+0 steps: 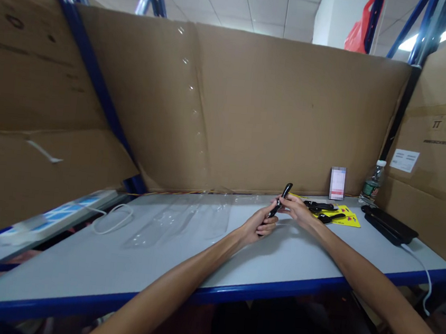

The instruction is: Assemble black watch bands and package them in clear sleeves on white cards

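A slim black tool point(286, 190) is held tilted above the grey-white table point(180, 274), its upper end pointing up and slightly right. My left hand point(260, 223) is wrapped round its lower part. The fingers of my right hand point(295, 207) pinch it near the middle, touching it close to my left fingertips. Small details of the tool are hidden by the fingers. Just right of my right hand, several black tools point(320, 206) lie on yellow cards point(350, 217).
Clear plastic packaging point(164, 227) lies left of my hands. A white cable point(115, 225) and power strip point(66, 214) are farther left. At the right stand a phone point(337, 183) and a bottle point(372, 184), near a black device point(390, 227) with a cable. Cardboard walls point(272, 114) surround the table.
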`<state>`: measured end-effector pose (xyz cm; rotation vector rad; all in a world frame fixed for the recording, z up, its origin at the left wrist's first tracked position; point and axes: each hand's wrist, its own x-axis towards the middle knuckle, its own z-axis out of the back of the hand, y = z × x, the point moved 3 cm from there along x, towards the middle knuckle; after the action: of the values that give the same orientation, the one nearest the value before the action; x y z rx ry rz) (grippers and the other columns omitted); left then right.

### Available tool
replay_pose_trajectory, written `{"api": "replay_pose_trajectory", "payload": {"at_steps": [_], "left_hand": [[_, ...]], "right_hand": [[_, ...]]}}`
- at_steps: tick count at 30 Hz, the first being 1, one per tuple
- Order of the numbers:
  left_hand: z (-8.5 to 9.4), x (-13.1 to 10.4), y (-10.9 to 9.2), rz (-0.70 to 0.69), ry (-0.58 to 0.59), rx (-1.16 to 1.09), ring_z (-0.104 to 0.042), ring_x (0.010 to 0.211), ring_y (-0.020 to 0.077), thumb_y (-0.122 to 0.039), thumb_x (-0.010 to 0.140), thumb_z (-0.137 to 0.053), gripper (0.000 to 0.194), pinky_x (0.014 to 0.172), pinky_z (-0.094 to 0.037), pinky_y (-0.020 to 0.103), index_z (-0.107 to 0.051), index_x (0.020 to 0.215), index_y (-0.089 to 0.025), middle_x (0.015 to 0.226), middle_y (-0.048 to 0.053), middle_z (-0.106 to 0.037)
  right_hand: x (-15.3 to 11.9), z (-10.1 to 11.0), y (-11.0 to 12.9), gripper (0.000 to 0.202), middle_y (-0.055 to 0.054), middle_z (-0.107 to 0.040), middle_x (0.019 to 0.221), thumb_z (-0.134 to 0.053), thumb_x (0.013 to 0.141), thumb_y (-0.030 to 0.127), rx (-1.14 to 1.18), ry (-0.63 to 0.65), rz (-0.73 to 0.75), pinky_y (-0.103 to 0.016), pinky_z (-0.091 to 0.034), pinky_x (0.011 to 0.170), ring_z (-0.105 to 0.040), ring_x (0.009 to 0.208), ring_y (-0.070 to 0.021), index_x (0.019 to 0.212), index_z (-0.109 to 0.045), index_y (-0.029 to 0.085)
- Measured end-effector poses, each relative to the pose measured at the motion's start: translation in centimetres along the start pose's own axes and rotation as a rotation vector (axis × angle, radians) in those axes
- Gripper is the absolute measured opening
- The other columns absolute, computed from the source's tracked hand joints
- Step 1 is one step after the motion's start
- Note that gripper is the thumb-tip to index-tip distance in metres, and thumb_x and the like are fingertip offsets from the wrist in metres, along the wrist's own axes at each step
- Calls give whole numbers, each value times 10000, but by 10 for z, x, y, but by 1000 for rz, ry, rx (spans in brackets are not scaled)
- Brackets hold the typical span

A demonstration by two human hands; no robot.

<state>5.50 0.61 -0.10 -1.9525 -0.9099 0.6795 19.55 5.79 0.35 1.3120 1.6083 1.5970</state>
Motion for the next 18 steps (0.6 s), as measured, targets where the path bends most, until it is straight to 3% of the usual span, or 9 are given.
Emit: {"api": "replay_pose_trajectory", "payload": {"at_steps": [3, 6, 13, 18], "left_hand": [[-3, -3, -1, -69, -35, 121, -164, 296, 21, -540, 777, -786, 468, 311, -49, 159, -458, 900, -230, 476, -148, -302], [-7, -5, 1, -123, -80, 220, -207, 290, 27, -575, 734, -804, 528, 319, -81, 155, -463, 962, -242, 477, -160, -295], [-13, -5, 4, -233, -184, 398, -247, 269, 50, -689, 822, -636, 670, 308, -128, 164, -495, 1283, -222, 465, -149, -347], [-10, -2, 6, -244, -186, 417, -239, 264, 60, -685, 846, -599, 695, 300, -131, 166, -479, 1343, -215, 450, -148, -343]], "right_hand": [[0, -3, 0, 461, -83, -760, 1004, -861, 665, 531, 5, -28, 12, -366, -520, 903, -695, 913, -207, 913, -694, 180], [0, -7, 3, 476, -78, -765, 990, -875, 638, 528, 1, -59, 22, -352, -519, 890, -701, 915, -209, 901, -675, 184], [0, -9, 4, 498, -55, -760, 886, -890, 592, 523, -17, -88, 29, -398, -512, 926, -706, 935, -233, 860, -628, 195], [1, -7, 4, 486, -70, -758, 899, -878, 608, 543, -53, -84, 17, -426, -518, 924, -704, 943, -256, 857, -657, 190]]}}
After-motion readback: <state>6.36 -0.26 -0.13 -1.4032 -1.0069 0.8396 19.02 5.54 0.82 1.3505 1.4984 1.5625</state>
